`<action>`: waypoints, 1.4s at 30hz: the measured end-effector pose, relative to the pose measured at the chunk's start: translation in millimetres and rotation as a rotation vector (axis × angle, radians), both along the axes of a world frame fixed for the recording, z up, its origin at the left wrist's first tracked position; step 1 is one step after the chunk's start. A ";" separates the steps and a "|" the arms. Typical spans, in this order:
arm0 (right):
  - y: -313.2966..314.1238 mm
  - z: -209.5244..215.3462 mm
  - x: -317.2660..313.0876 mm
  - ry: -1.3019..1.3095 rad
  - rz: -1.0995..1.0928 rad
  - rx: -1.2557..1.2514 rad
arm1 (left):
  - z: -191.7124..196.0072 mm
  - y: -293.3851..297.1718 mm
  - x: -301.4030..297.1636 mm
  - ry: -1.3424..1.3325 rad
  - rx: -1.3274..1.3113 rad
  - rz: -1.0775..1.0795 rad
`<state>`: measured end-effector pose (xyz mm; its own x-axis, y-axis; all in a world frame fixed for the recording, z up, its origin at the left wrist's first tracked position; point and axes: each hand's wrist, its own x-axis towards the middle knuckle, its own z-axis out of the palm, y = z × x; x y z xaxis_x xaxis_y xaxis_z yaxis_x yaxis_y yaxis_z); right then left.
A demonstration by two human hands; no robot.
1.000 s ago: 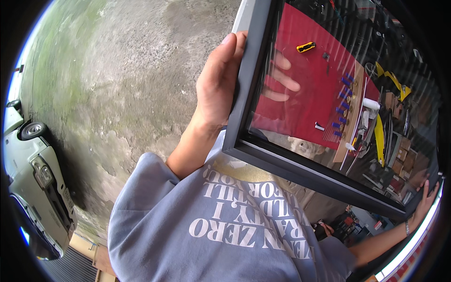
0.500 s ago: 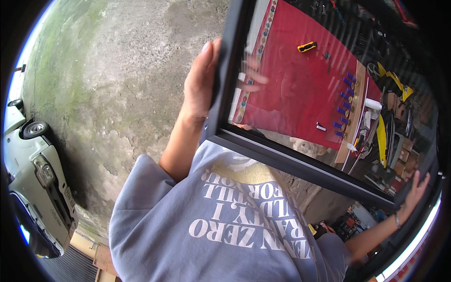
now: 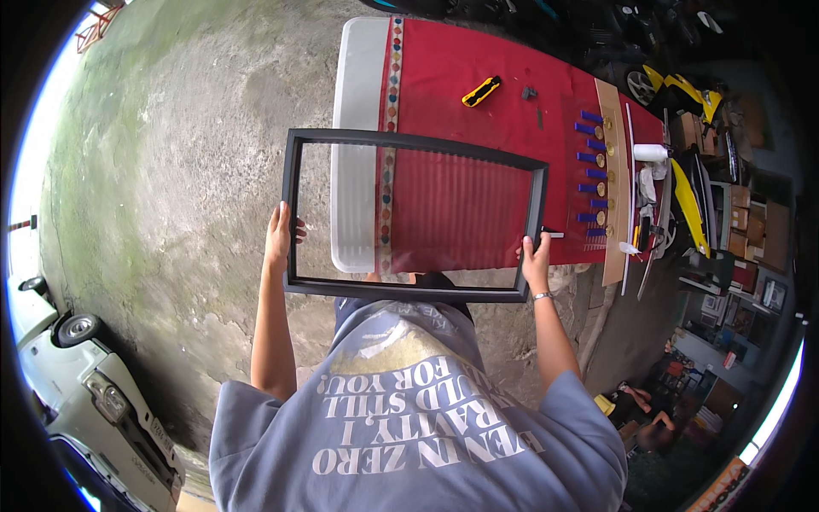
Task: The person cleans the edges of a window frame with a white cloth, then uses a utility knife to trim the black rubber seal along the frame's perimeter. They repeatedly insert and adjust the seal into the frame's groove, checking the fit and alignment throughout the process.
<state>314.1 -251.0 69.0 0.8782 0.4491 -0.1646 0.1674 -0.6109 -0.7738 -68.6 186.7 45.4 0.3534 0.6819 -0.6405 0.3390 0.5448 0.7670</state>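
A black rectangular picture frame [image 3: 409,293] with a clear pane in it is held level over the near end of the table. My left hand [image 3: 279,237] grips its left side, thumb outside and fingertips showing through the opening. On the right side, my right hand [image 3: 535,260] is closed round the lower part of the bar. Through the pane show the red tablecloth [image 3: 512,119], a patterned border strip [image 3: 392,85] and the white table end [image 3: 356,85]. Beyond the frame lie a yellow-and-black hand tool [image 3: 481,91] and a small dark piece [image 3: 530,92].
Several blue-ribboned medals [image 3: 591,158] lie in a row beside a brown board [image 3: 616,230] on the right. Past it are a white roll [image 3: 651,153] and yellow vehicle panels [image 3: 689,205]. A white vehicle [image 3: 94,375] stands at left; a person [image 3: 657,431] is at lower right.
The frame has come down and away from close to the camera, moving left and levelling out over the table. Both hands have moved with it, still gripping its sides.
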 end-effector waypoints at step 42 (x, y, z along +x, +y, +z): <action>152.5 -121.1 390.9 -0.110 -0.068 0.038 | 258.5 -145.5 219.2 -0.758 0.546 0.683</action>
<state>705.0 -98.5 -52.1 0.9186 0.3921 -0.0493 0.2120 -0.5942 -0.7759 150.5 41.2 303.9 -0.0282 0.9995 0.0169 -0.5464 -0.0296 0.8370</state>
